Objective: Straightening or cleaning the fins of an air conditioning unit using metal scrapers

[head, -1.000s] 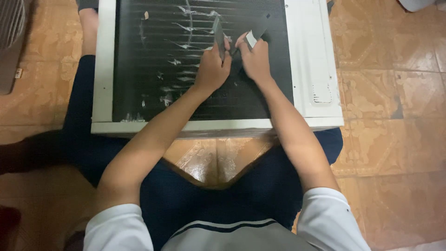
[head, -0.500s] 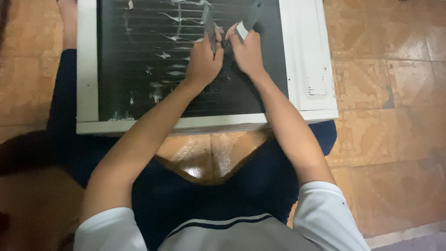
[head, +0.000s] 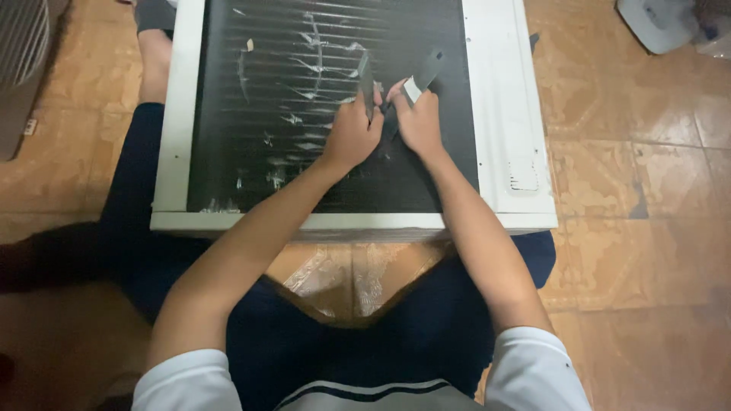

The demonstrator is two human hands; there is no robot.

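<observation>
No packages, signs or screens.
Only a small pale tag [head: 30,126] at far left, on grey unit's [head: 21,68] edge.

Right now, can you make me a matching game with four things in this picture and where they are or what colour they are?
Things:
1. left hand
2. right hand
3. white frame
4. floor tiles

Descriptions:
A. orange-brown, spread under everything
B. holds a thin grey tool upright against the dark fins
C. pale border around the dark finned panel
D. grips a dark tool with a white band, slanting up to the right

Pairs: 1-B, 2-D, 3-C, 4-A
</observation>
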